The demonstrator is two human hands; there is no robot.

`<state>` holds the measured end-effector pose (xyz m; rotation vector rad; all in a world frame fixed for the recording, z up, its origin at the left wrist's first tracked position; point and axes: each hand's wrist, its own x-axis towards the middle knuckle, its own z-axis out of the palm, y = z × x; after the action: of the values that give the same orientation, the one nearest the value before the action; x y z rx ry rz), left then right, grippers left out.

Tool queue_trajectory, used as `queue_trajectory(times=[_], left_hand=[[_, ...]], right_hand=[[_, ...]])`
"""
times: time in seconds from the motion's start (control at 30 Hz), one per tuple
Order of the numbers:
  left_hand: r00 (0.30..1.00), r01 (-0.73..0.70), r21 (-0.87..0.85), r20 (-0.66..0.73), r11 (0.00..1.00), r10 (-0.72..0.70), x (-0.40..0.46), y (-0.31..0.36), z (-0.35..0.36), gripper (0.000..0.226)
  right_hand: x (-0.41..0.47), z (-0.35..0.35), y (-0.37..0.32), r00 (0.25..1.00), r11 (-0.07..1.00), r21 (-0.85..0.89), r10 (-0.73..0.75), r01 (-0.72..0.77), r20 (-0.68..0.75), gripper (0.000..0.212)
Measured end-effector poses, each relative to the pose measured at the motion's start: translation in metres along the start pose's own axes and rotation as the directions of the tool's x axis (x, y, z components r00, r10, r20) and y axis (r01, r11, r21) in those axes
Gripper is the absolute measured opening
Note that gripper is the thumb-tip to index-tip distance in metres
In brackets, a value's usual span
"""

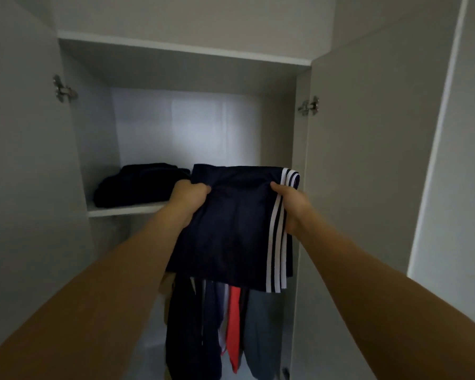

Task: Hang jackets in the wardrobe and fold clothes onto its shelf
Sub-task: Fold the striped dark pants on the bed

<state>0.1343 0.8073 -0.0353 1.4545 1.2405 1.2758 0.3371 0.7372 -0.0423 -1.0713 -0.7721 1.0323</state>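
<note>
A folded navy garment with three white side stripes [236, 223] is held up in front of the wardrobe shelf [126, 209]. My left hand [188, 200] grips its left edge, thumb on top. My right hand [291, 204] grips the striped right edge. The garment's far end reaches over the right part of the shelf; its near end hangs below shelf level. A dark folded garment [137, 186] lies on the left half of the shelf.
Both wardrobe doors stand open, left door [19, 160] and right door [368, 160]. Below the shelf hang several garments [217, 325], dark blue, red and grey. An upper board [181, 49] closes the compartment from above.
</note>
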Motion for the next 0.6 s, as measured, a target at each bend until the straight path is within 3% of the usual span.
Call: queue_trajectory(times=[0.07, 0.23, 0.37, 0.43, 0.5, 0.6], left_hand=[[0.997, -0.078, 0.100, 0.034, 0.992, 0.075, 0.064, 0.024, 0.011, 0.027], [0.987, -0.149, 0.355, 0.109, 0.923, 0.118, 0.219, 0.100, 0.038, 0.053], [0.969, -0.244, 0.595, 0.184, 0.766, 0.165, 0.306, 0.131, 0.071, 0.059], [0.956, -0.262, 0.769, 0.124, 0.583, 0.265, 0.354, 0.119, 0.098, 0.060], [0.942, -0.190, 0.898, 0.053, 0.398, 0.331, 0.378, 0.081, 0.124, 0.062], [0.976, -0.196, 0.905, 0.145, 0.378, 0.160, 0.381, -0.011, 0.159, 0.057]], right_hand=[[0.054, 0.009, -0.009, 1.000, 0.997, 0.072, -0.005, 0.003, 0.024, 0.039], [0.188, 0.038, -0.043, 0.996, 0.968, 0.252, -0.026, 0.003, 0.090, 0.032], [0.268, 0.051, -0.056, 0.997, 0.927, 0.374, -0.005, -0.022, 0.071, 0.036], [0.319, 0.057, -0.042, 1.000, 0.901, 0.432, 0.020, -0.024, 0.013, 0.038], [0.359, 0.059, -0.007, 0.991, 0.895, 0.443, 0.101, -0.052, -0.089, 0.041], [0.392, 0.056, 0.053, 0.924, 0.960, 0.251, 0.205, -0.125, -0.322, 0.045]])
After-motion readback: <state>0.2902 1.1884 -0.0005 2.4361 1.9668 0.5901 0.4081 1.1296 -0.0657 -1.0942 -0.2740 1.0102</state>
